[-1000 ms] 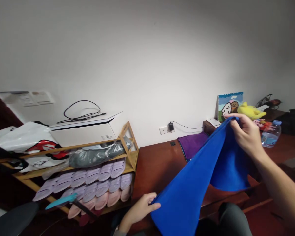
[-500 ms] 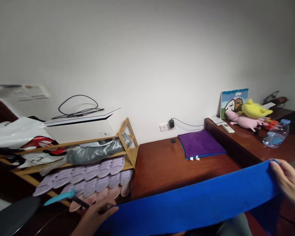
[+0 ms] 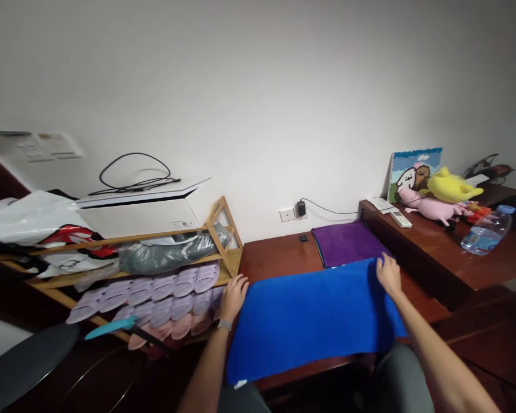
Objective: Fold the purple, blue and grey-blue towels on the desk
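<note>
A blue towel (image 3: pixel 313 315) is spread over the front of the brown desk (image 3: pixel 275 255), its near edge hanging towards my knees and a small white tag at its lower left corner. My left hand (image 3: pixel 234 295), with a band on the wrist, is closed at the towel's far left corner. At the far right corner, the fingers of my right hand (image 3: pixel 388 274) pinch the edge. Just behind the towel lies a folded purple towel (image 3: pixel 348 244), partly covered along its front by the blue one.
A wooden rack (image 3: pixel 230 261) on the left carries slippers (image 3: pixel 163 287), a white box (image 3: pixel 141 221) and bags. On the raised right desk are a water bottle (image 3: pixel 485 232), plush toys (image 3: pixel 449 186), a remote (image 3: pixel 399 219) and a picture (image 3: pixel 415 175). A charger (image 3: pixel 301 207) is plugged in.
The blue towel, held up folded and stretched before, now lies across the desk. Both hands have moved forward and closer together, still at its corners.
</note>
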`<state>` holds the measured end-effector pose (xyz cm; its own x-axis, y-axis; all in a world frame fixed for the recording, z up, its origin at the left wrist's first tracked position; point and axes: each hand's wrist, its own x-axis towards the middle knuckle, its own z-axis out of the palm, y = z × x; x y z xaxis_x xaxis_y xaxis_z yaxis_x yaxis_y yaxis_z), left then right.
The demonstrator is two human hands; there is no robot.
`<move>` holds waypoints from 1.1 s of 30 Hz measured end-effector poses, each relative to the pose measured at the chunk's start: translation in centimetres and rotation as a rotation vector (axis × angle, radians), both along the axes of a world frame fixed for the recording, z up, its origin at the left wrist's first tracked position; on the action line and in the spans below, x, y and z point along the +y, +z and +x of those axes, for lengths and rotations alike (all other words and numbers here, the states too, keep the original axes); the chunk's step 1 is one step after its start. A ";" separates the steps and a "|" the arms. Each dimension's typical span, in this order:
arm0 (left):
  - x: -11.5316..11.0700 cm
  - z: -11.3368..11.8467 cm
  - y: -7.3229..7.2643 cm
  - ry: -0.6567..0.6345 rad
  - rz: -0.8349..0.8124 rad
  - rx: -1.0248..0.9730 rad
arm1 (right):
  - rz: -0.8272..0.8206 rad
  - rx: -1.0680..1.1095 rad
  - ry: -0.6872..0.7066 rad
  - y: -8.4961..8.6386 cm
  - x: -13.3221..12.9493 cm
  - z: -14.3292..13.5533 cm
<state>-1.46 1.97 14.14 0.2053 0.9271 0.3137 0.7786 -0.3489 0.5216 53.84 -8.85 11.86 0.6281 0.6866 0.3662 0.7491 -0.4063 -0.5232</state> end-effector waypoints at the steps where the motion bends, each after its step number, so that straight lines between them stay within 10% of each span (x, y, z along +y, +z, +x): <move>1: -0.5 0.4 -2.1 0.011 0.024 0.019 | -0.012 -0.050 0.055 -1.9 0.1 -1.5; 5: -3.6 0.1 -10.3 0.016 0.087 0.223 | -0.232 -0.186 0.344 -9.4 -1.6 -5.3; 9: -5.1 -1.5 -14.2 0.091 0.066 0.391 | -0.413 -0.244 0.372 -12.6 -3.2 -4.9; 19: -5.7 -3.5 -12.5 0.201 0.195 0.446 | -0.406 -0.233 0.375 -12.1 -2.5 -4.9; 27: -2.1 -2.8 -13.3 0.045 0.038 0.426 | -0.451 -0.220 0.304 -12.2 -2.7 -5.5; 30: -1.6 -2.7 -14.1 0.036 0.042 0.433 | -0.392 -0.222 0.326 -10.2 -1.0 -9.5; 33: -1.1 -2.3 -14.2 0.008 0.073 0.428 | -0.248 -0.178 0.628 -8.4 1.8 -17.6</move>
